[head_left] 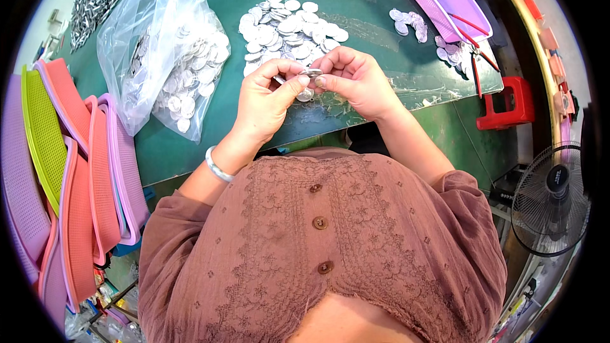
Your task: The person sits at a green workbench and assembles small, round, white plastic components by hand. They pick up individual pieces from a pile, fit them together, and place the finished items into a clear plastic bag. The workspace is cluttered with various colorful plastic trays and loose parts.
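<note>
Both my hands meet over the near edge of the green table, pinching one small round silver metal disc [311, 72] between thumbs and forefingers. My left hand [270, 92] grips its left side, and there is a pale bangle on that wrist. On the disc's right side my right hand [356, 82] is closed, its fingers curled. Just beyond my fingers lies a loose pile of similar silver discs [286, 25]. Another disc [305, 95] rests on the table below my hands. To the left, a clear plastic bag [136, 38] holds many more discs.
Stacked plastic baskets [76, 216] stand at the left. A purple basket [438, 0], red-handled pliers [473, 38] and small disc groups [410, 24] lie at the table's right. Farther off are a red stool [508, 105], a fan [553, 200] and a heap of metal parts [98, 3].
</note>
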`<action>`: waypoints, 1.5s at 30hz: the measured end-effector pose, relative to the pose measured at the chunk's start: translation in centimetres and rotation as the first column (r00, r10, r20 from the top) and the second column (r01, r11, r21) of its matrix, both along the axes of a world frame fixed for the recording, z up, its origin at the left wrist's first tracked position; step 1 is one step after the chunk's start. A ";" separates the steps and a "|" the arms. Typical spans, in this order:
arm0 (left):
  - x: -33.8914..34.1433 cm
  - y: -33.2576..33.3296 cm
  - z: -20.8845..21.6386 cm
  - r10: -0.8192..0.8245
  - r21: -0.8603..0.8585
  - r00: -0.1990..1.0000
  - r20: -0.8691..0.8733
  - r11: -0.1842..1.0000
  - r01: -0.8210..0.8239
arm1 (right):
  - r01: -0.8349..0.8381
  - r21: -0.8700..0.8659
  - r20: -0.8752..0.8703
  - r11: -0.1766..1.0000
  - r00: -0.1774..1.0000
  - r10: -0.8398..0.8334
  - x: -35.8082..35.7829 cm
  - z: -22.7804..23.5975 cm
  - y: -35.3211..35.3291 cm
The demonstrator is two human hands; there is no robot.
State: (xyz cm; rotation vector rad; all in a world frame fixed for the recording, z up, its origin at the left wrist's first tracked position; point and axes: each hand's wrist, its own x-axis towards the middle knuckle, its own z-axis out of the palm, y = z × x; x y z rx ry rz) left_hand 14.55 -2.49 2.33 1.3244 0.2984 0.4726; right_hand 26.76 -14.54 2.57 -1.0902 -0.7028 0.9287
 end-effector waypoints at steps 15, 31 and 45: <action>-0.2 0.7 0.8 -0.112 -0.452 0.991 -0.066 0.889 0.071 | -0.069 -0.027 -0.261 0.997 0.964 0.059 0.2 0.5 -0.3; -0.1 0.8 1.1 -0.139 -0.478 0.987 -0.084 0.875 0.082 | -0.003 -0.012 -0.274 1.000 0.962 0.000 0.2 0.1 -0.2; 0.1 0.6 0.3 -0.067 -0.386 0.998 -0.003 0.921 0.061 | 0.234 0.173 0.548 0.957 0.785 -0.291 -0.8 -0.6 0.0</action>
